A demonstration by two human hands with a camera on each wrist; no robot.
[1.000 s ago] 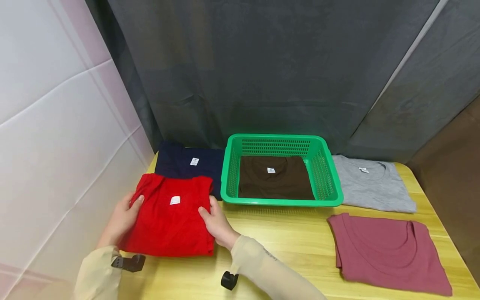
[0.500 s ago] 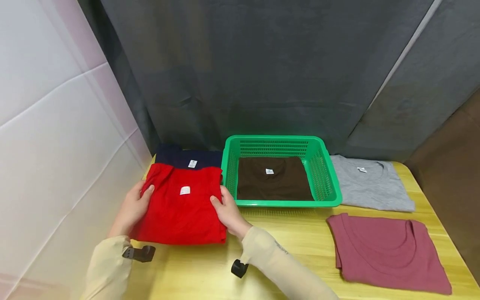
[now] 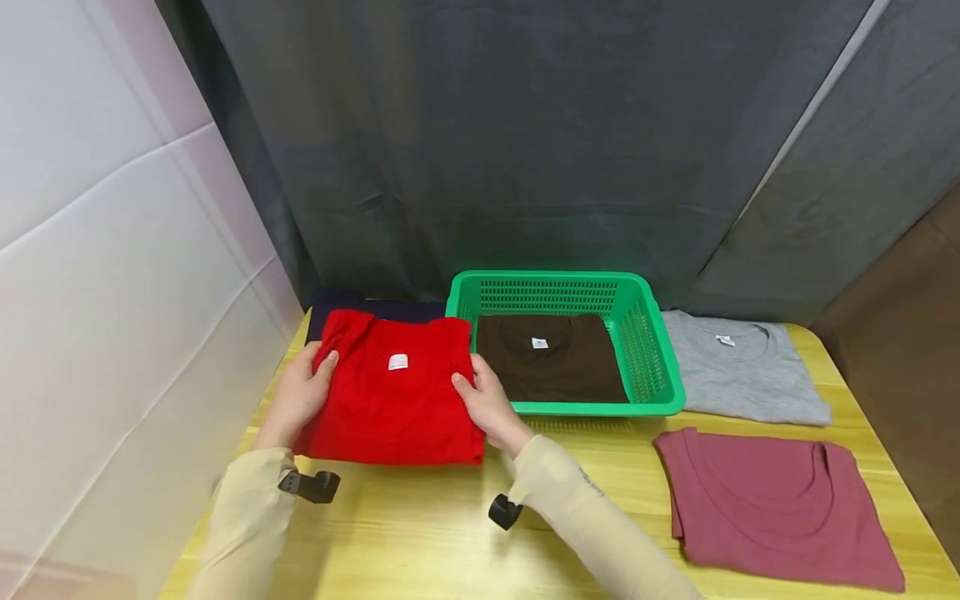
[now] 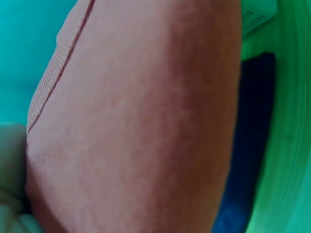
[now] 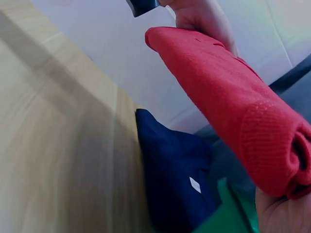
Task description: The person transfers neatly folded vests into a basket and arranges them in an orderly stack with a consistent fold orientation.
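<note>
A folded red T-shirt with a white neck label is held up above the table by its two sides. My left hand grips its left edge, thumb on top. The right hand pinches the opposite edge, close to the front left corner of a green basket. Inside that basket lies a folded brown T-shirt. Behind the red one, a navy T-shirt is mostly covered in the head view; the right wrist view shows it lying on the table below.
A grey folded T-shirt lies right of the basket. Nearer the front right is a dusty pink folded T-shirt. A white wall panel borders the wooden table on the left, and a dark curtain hangs behind.
Both hands have carried the red T-shirt rightward and farther back, toward the basket. It now hides more of the navy T-shirt and overlaps the basket's left side in view.
</note>
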